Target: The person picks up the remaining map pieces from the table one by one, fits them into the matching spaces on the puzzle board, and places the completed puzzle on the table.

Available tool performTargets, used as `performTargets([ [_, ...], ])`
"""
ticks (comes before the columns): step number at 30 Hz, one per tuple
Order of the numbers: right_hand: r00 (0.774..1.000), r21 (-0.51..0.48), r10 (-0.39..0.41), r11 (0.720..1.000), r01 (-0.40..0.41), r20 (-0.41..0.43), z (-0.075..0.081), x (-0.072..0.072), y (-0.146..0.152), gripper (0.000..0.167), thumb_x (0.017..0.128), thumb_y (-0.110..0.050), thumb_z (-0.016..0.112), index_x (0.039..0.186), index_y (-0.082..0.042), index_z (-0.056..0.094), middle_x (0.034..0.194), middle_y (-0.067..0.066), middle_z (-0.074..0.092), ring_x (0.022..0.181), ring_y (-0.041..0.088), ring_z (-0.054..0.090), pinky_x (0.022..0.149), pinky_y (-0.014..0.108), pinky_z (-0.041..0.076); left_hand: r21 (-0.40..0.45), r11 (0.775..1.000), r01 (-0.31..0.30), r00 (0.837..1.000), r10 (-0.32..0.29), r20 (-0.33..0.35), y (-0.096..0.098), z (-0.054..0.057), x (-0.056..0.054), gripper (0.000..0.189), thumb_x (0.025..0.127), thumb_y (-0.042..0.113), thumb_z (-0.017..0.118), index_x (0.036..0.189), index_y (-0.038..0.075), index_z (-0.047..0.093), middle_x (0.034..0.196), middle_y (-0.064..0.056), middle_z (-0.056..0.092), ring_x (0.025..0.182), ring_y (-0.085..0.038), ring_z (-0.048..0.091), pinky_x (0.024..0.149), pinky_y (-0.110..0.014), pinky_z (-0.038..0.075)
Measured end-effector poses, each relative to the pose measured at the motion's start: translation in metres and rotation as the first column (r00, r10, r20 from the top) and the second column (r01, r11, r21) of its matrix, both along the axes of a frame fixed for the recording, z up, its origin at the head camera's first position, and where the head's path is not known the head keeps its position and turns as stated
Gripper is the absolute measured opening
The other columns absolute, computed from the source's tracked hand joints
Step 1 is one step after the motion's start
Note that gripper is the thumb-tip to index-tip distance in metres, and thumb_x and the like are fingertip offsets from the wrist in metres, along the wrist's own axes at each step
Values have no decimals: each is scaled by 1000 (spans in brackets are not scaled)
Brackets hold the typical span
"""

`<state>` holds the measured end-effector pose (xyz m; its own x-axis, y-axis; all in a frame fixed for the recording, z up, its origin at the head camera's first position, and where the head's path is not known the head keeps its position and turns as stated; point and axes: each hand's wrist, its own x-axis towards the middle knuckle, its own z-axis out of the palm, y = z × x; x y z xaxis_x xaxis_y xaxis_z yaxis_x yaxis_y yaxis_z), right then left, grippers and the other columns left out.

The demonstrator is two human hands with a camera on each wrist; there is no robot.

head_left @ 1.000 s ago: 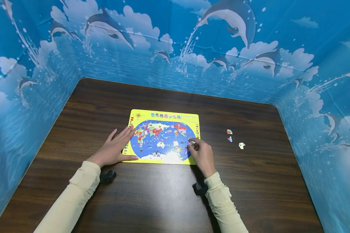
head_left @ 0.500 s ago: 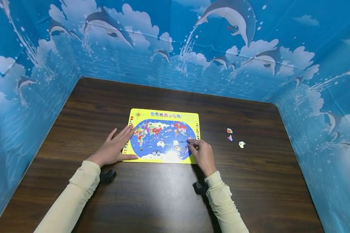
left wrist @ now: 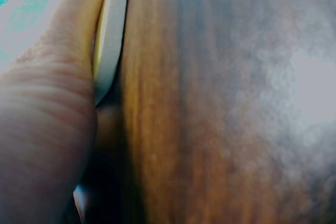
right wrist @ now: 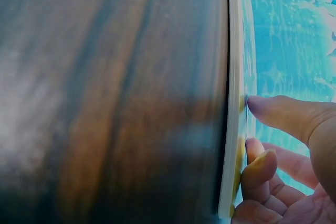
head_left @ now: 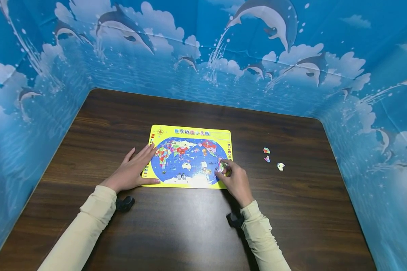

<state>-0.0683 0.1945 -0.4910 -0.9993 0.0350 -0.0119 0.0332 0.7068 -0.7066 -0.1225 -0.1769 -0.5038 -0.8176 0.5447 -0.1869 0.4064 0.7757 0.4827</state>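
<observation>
A yellow-bordered world map puzzle board (head_left: 190, 184) lies flat on the table in the head view. My left hand (head_left: 133, 168) rests on its left edge, fingers spread and thumb along the lower left corner. At the map's right side, my right hand (head_left: 235, 178) has thumb and index finger at either side of a small colourful puzzle piece (head_left: 221, 165), which lies over the South America area. In the right wrist view the thumb (right wrist: 283, 113) reaches down to the board's face, with the other fingers curled beside it. The left wrist view shows the left hand (left wrist: 44, 98) against the board's thick edge (left wrist: 111, 40).
Three loose puzzle pieces lie right of the board: a red-green one (head_left: 266, 150), a pinkish one (head_left: 266, 159) and a whitish one (head_left: 280, 166). Around the dark wooden table (head_left: 176, 233) hangs a blue dolphin-print curtain (head_left: 203, 56).
My right thumb and index finger have spread further apart, and more of the colourful piece shows between them. The left hand and the loose pieces stay in place.
</observation>
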Motion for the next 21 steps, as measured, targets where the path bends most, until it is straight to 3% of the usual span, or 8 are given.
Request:
performTargets([
  [21,999,-33,-2,999,3,47,-1,3,3,51,89,-18,83,134,-1,64,84,5,65,70,17,56,60,28,44,-21,1000,-5,1000,5,7,1,1,0,123,83,76,69,167,10,8,174,-11,4,160,-29,1,125,-59,-7],
])
